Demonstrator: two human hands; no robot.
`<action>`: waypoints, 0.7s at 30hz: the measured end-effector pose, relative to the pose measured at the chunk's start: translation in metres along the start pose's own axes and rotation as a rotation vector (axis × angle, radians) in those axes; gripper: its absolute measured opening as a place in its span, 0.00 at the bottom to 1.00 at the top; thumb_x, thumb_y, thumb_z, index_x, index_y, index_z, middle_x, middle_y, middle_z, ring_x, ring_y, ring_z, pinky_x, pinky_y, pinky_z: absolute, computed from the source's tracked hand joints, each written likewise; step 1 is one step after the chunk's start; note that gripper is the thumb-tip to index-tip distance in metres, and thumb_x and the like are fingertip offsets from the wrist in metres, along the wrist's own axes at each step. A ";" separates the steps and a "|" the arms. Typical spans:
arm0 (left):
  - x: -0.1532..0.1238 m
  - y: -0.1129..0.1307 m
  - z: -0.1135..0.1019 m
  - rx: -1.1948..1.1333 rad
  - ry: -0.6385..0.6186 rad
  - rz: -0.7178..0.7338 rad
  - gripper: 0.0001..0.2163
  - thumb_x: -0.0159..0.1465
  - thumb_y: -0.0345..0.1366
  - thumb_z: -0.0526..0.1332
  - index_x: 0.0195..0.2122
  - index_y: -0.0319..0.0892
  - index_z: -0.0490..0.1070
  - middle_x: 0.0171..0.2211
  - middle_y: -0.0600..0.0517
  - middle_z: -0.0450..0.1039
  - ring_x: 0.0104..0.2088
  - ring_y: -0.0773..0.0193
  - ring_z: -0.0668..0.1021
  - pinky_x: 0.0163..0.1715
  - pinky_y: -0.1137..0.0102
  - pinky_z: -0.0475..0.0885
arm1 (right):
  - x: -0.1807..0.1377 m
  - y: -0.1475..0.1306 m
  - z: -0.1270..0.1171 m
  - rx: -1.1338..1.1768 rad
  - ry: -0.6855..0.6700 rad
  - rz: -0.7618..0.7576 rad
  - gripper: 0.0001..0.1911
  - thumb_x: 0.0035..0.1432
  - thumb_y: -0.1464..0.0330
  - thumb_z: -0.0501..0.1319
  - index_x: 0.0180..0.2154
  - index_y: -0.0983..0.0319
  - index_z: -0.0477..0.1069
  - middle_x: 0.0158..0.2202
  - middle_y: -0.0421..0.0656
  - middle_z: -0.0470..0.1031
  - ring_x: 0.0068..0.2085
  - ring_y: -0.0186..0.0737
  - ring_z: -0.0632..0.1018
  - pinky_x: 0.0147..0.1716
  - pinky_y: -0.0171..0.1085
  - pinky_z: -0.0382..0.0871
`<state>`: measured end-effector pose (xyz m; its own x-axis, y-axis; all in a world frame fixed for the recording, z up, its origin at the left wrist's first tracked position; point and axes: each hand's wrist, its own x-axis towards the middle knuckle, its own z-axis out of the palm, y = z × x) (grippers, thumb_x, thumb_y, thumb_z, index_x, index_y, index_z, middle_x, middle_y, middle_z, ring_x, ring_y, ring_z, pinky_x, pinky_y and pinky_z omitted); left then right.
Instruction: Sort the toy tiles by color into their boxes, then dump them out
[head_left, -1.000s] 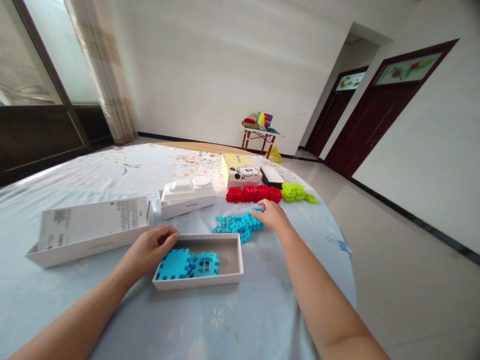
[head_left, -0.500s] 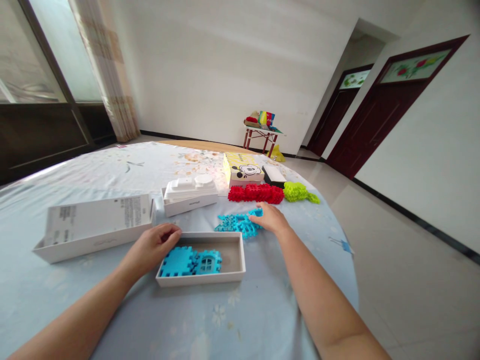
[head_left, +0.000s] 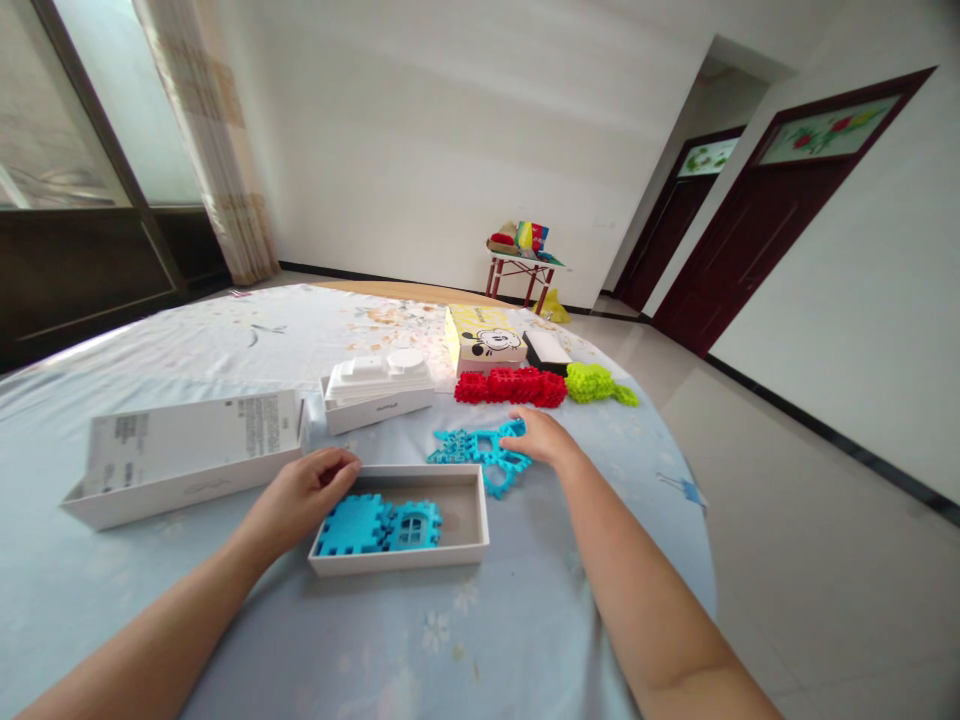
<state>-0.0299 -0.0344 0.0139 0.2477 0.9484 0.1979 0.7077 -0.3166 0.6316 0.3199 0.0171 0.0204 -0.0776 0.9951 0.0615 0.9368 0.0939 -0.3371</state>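
So the left hand (head_left: 304, 495) is resting against the far left corner of a shallow white box (head_left: 474, 520), which is sitting toward the near edge of the table (head_left: 525, 620). The fingers are half curled with the tips touching the rim, not wrapping around anything. Two bright blue blocks (head_left: 375, 525) are lying side by side in the left part of that box, and one is showing a little window shape.

The right hand (head_left: 544, 437) is reaching out palm down just past the box's far right corner. Its fingers are lying on a loose bunch of blue pieces (head_left: 472, 455) that's spreading flat on the cloth. I honestly can't tell if it's pinching one or only pressing on them.

Further back toward the far right edge, a row of red blocks (head_left: 510, 387) is sitting with a green clump (head_left: 596, 383) just beside it on the right. A yellow cartoon box (head_left: 487, 340) and a small black and white box (head_left: 546, 350) are standing right behind those. Another white box with a moulded insert (head_left: 379, 390) is sitting left of the red row, and a long white lid (head_left: 187, 455) with printed text is lying toward the left edge of the table.
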 end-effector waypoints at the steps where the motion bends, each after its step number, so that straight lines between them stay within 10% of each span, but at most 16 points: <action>1: 0.000 -0.001 0.000 -0.001 0.000 0.000 0.18 0.59 0.49 0.51 0.30 0.41 0.72 0.26 0.53 0.73 0.28 0.62 0.73 0.29 0.72 0.65 | 0.001 0.002 0.000 0.011 -0.005 -0.010 0.29 0.45 0.59 0.65 0.49 0.62 0.67 0.49 0.48 0.72 0.48 0.48 0.73 0.46 0.40 0.65; 21: 0.001 -0.005 0.001 0.003 -0.002 0.007 0.17 0.59 0.49 0.51 0.31 0.41 0.72 0.27 0.52 0.74 0.30 0.61 0.74 0.30 0.73 0.66 | -0.003 -0.002 -0.004 0.089 -0.065 -0.074 0.32 0.44 0.57 0.67 0.49 0.65 0.68 0.50 0.51 0.72 0.49 0.49 0.73 0.49 0.42 0.65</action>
<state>-0.0329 -0.0320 0.0099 0.2543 0.9461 0.2007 0.7079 -0.3235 0.6279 0.3199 0.0139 0.0245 -0.1699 0.9850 0.0297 0.8938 0.1667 -0.4163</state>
